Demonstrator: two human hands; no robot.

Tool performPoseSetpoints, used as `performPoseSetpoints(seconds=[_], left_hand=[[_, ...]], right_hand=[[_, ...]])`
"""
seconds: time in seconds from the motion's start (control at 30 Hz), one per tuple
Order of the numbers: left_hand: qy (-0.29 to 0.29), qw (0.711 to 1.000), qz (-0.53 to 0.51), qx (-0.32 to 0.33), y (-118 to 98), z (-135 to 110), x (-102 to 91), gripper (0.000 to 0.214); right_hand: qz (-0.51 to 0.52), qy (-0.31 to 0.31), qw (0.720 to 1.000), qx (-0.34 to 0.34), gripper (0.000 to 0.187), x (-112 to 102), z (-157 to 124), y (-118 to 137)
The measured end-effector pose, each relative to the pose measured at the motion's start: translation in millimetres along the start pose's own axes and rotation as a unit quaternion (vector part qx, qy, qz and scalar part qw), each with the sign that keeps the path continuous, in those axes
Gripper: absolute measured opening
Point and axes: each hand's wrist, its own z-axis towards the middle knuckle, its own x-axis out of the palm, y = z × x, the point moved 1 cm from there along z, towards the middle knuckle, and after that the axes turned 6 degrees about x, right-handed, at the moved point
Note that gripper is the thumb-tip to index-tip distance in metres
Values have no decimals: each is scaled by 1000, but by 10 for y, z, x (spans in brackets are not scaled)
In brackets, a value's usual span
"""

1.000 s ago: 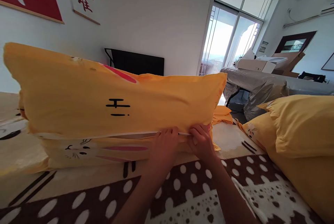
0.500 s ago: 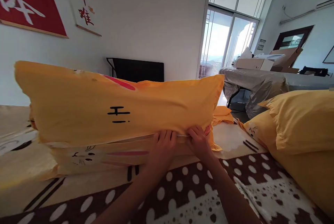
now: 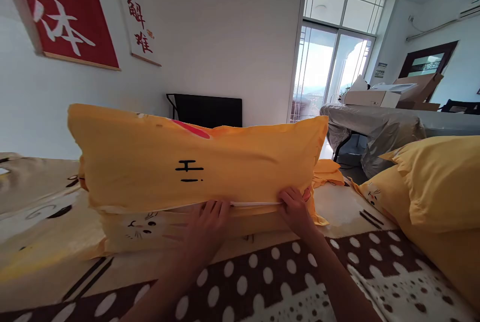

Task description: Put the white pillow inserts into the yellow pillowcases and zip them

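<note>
A long orange-yellow pillow (image 3: pixel 243 162) with black "Hi" lettering stands on its edge in front of me. Along its lower side runs a thin white strip (image 3: pixel 255 204), perhaps a zipper; it shows between my hands. My left hand (image 3: pixel 212 224) grips this lower edge near the middle, fingertips curled over the cloth. My right hand (image 3: pixel 295 209) pinches the same edge towards the right corner. Below it lies the pillow's paler underside or a second layer (image 3: pixel 146 227), printed with a rabbit face; I cannot tell which. Whatever is under my fingers is hidden.
More yellow pillows (image 3: pixel 446 182) are piled at the right. A brown and beige patterned blanket (image 3: pixel 255 282) covers the surface below. Behind are a folded orange cloth (image 3: pixel 326 169), a black panel (image 3: pixel 210 109) and a plastic-covered table (image 3: pixel 390 122) bearing an open cardboard box (image 3: pixel 371 98).
My left hand has slid left along the pillow's edge, away from my right hand, and more of the white strip shows between them. The camera view has shifted slightly.
</note>
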Motion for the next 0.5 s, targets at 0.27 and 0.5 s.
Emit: performPoseSetpoints(seconds=[0.27,0.5], left_hand=[[37,987,-157,-7,54,-208,50,22],[74,976,-202,-29,116,-295,-30,24]], right_hand=[[-65,1,998,5,16,-24,-72,231],[-122,268,948,-121,16,207,390,1249]])
